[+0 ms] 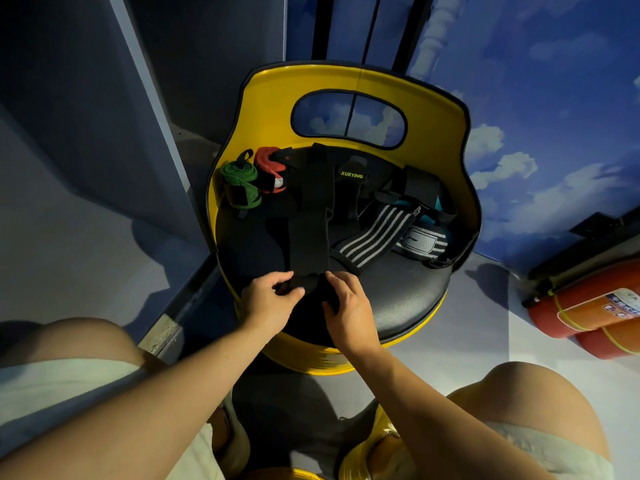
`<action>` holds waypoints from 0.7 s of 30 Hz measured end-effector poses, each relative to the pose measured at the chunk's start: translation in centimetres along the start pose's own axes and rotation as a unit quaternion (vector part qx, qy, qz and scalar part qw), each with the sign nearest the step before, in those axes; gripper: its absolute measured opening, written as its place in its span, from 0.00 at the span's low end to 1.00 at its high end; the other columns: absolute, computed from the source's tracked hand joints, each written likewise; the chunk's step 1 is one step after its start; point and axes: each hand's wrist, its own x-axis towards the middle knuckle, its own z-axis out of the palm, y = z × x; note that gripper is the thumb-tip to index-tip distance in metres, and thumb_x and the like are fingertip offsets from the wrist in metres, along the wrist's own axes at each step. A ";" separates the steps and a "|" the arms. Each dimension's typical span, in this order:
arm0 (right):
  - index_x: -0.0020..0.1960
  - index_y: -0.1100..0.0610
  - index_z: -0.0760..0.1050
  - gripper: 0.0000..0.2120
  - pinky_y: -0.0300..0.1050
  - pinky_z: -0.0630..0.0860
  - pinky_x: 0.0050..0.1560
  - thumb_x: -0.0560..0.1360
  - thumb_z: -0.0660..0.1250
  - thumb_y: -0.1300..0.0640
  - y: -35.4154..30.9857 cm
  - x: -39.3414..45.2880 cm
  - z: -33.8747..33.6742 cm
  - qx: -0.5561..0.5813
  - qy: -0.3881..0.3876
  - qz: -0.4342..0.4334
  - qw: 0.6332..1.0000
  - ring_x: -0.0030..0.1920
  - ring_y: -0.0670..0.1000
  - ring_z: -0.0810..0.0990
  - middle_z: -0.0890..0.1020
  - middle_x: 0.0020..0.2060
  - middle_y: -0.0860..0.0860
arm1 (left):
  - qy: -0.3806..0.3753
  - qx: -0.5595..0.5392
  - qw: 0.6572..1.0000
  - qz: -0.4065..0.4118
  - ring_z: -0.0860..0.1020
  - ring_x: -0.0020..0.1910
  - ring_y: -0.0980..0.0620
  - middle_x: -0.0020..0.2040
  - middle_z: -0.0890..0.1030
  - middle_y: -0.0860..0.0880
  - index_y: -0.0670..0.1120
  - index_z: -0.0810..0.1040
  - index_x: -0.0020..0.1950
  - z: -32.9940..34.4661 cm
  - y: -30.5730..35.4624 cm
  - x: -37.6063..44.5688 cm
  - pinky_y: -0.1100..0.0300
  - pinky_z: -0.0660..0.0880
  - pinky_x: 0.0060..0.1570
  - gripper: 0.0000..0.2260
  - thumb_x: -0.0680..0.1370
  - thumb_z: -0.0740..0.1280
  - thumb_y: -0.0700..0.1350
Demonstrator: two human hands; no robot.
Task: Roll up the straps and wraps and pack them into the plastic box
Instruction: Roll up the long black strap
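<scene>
Two hands meet at the near edge of a round black seat [398, 299] on a yellow chair [346, 79], both working the near end of a long black wrap [311, 216]. The left hand [268, 301] pinches the wrap's end, thumb and curled fingers gripping a small started roll of black fabric. The right hand [349, 306] holds the same end from the right side, fingers curled over the cloth. The wrap lies flat on the seat with its long axis running near to far, its far end pointing toward the chair's backrest, slightly tilted to the right as it goes away.

At the far left of the seat a rolled green wrap [240, 183] lies beside a rolled red wrap [270, 169], the two touching. To the right of the black wrap lies a grey-and-black striped wrap [374, 239], angled from near left to far right, with a grey band [420, 244] just beside it and black straps [415, 187] behind. A label reading XUEYING [351, 175] shows on black fabric near the backrest. A red fire extinguisher [588, 306] lies on the floor at the right.
</scene>
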 end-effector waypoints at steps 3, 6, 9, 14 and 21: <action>0.69 0.57 0.76 0.23 0.29 0.66 0.61 0.75 0.71 0.66 -0.2 0.0 -0.3 -0.014 0.005 0.003 1.000 0.60 0.51 0.78 0.78 0.61 0.50 | -0.039 -0.001 0.999 -0.005 0.78 0.51 0.56 0.61 0.81 0.46 0.48 0.78 0.70 -0.1 -0.2 -0.7 0.67 0.73 0.51 0.24 0.75 0.75 0.35; 0.66 0.54 0.74 0.21 0.32 0.69 0.55 0.75 0.71 0.63 -0.2 -0.5 -0.6 -0.018 -0.003 -0.011 1.000 0.57 0.49 0.78 0.79 0.57 0.49 | -0.039 0.041 0.998 0.008 0.79 0.56 0.53 0.64 0.79 0.44 0.50 0.77 0.70 -0.4 -0.7 -0.8 0.65 0.72 0.52 0.23 0.76 0.73 0.36; 0.65 0.56 0.74 0.17 0.33 0.68 0.51 0.77 0.70 0.60 0.1 -1.0 -0.9 -0.031 -0.016 -0.027 0.999 0.54 0.52 0.79 0.80 0.55 0.52 | -0.062 0.074 0.995 0.027 0.78 0.63 0.48 0.67 0.77 0.44 0.50 0.76 0.72 -0.7 -1.1 -0.7 0.59 0.75 0.59 0.23 0.78 0.72 0.38; 0.67 0.58 0.76 0.15 0.37 0.70 0.54 0.83 0.63 0.55 0.4 -0.3 -0.7 -0.058 -0.033 -0.031 0.997 0.56 0.55 0.79 0.79 0.56 0.54 | -0.088 0.130 0.986 0.051 0.73 0.66 0.47 0.68 0.72 0.48 0.46 0.73 0.73 -0.7 -1.0 -0.1 0.59 0.71 0.62 0.20 0.81 0.69 0.41; 0.73 0.61 0.70 0.26 0.35 0.68 0.59 0.78 0.70 0.56 0.8 0.5 -0.8 -0.071 -0.089 -0.042 0.993 0.60 0.56 0.77 0.70 0.65 0.55 | -0.096 0.121 0.988 0.005 0.73 0.69 0.46 0.70 0.73 0.47 0.47 0.74 0.73 -0.5 -0.2 1.4 0.56 0.70 0.65 0.19 0.82 0.67 0.44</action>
